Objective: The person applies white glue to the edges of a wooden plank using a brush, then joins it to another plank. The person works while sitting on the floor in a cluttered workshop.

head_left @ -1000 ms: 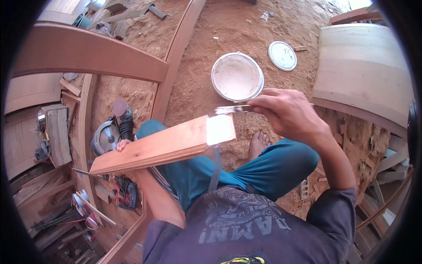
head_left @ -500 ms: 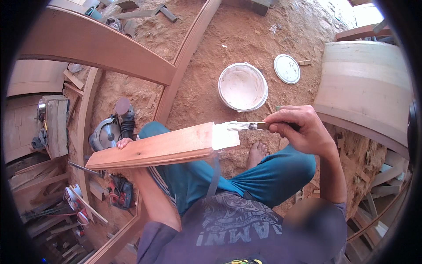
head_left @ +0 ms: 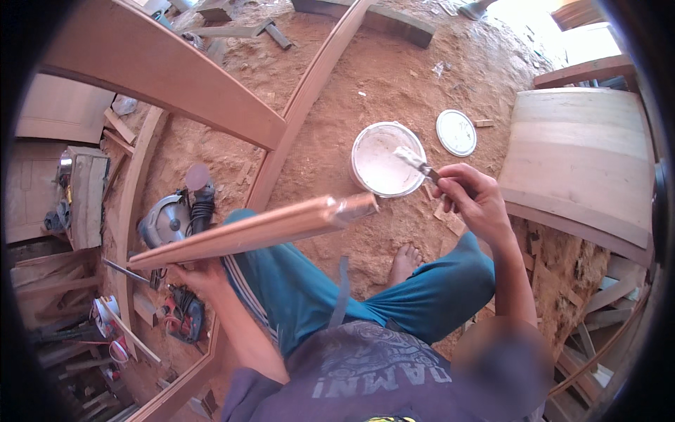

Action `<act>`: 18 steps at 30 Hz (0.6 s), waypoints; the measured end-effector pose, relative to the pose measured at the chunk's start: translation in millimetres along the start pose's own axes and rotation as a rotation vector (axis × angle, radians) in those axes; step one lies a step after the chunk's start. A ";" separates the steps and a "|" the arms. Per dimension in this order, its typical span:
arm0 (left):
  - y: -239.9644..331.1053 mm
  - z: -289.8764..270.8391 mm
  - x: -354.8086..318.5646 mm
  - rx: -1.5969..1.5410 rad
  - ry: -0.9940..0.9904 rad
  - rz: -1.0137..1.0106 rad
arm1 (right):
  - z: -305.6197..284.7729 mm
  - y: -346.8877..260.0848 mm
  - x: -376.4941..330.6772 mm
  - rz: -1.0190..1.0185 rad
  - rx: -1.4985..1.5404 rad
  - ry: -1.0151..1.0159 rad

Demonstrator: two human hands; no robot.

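Observation:
A long reddish wooden board [head_left: 246, 226] with grooved edges lies across my lap area, its edge now turned up. My left hand [head_left: 200, 276] grips it from beneath near its left part; the board hides most of the fingers. White paste shows on the board's right end. My right hand [head_left: 470, 197] pinches the handle of a small paintbrush [head_left: 427, 169], whose tip is loaded with thick white paste. That tip is over the white bucket [head_left: 356, 169], which has pale paste coating its inside.
Beyond the bucket lies a round white lid [head_left: 455, 132]. A wooden frame [head_left: 302, 105] crosses the ground at left, near a circular saw [head_left: 167, 219] and a red power tool [head_left: 184, 316]. A curved wooden panel [head_left: 576, 162] stands at right. My bare foot [head_left: 406, 264] rests on the dirt.
My right hand has lifted the brush off the board's white-coated end and moved it up to the bucket. My left hand has rolled the board, so its coated face is turned from view.

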State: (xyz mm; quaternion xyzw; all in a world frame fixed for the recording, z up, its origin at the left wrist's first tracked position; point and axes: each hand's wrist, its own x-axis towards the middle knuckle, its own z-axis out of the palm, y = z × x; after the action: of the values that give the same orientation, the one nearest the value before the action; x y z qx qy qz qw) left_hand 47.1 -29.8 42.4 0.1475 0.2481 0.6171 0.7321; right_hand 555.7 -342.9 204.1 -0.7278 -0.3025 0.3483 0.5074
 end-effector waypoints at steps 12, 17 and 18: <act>-28.3 79.3 -30.2 0.382 0.457 0.166 | 18.0 0.6 -10.3 -0.222 -0.273 -0.063; -36.8 70.9 -33.0 0.434 0.466 0.203 | 13.4 15.4 7.4 -0.282 -0.345 -0.068; -36.7 68.2 -33.9 0.429 0.470 0.208 | 14.0 14.7 16.2 -0.299 -0.371 -0.075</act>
State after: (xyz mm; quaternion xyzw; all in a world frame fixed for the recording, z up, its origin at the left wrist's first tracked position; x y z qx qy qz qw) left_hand 110.9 -63.9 86.2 0.1764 0.5180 0.6395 0.5400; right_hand 554.9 -327.1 183.5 -0.7423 -0.4842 0.2348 0.3993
